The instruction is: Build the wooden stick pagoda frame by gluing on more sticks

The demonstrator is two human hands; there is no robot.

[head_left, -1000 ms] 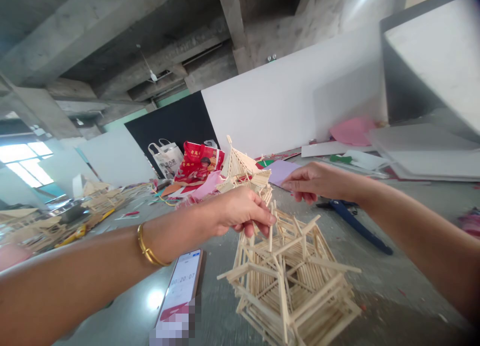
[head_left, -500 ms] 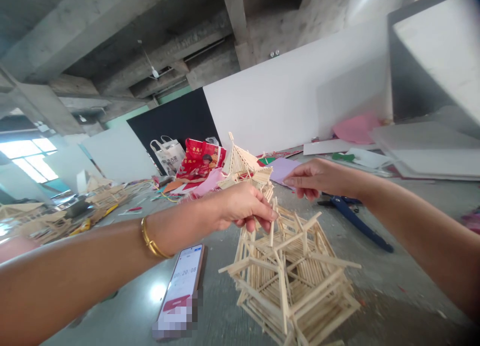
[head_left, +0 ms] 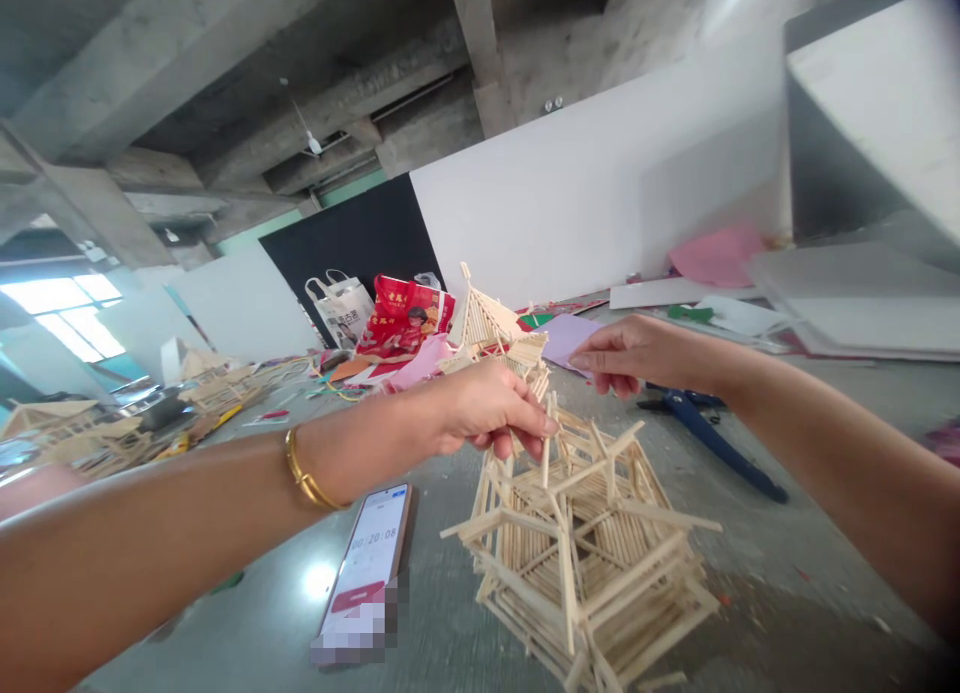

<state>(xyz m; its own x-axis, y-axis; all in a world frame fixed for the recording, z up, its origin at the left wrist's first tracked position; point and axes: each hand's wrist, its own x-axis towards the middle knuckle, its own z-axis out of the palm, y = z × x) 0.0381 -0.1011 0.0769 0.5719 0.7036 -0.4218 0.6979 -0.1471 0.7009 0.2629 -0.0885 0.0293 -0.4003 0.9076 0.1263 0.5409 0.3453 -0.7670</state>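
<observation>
My left hand (head_left: 504, 411), with a gold bangle on its wrist, pinches a short wooden stick (head_left: 550, 443). The stick stands nearly upright, its lower end at the top of a many-sided open frame (head_left: 592, 533) built from thin wooden sticks. Whether it touches the frame's joint I cannot tell. Above and right of the frame hovers my right hand (head_left: 615, 358), thumb and fingers closed together; whatever may be between them is too small to name. Behind the left hand rises a pointed stick-built roof (head_left: 484, 318), its base partly covered by the hand.
A phone (head_left: 364, 563) showing a timer lies left of the frame. Blue-handled cutters (head_left: 712, 438) rest to the right. Farther back are a red bag (head_left: 401, 318), purple paper (head_left: 562, 341) and white boards (head_left: 855, 293). More wooden models (head_left: 75, 433) stand at the left.
The view has shifted slightly. Both hands hold nearly the same positions, and the stick stays in my left fingers above the frame.
</observation>
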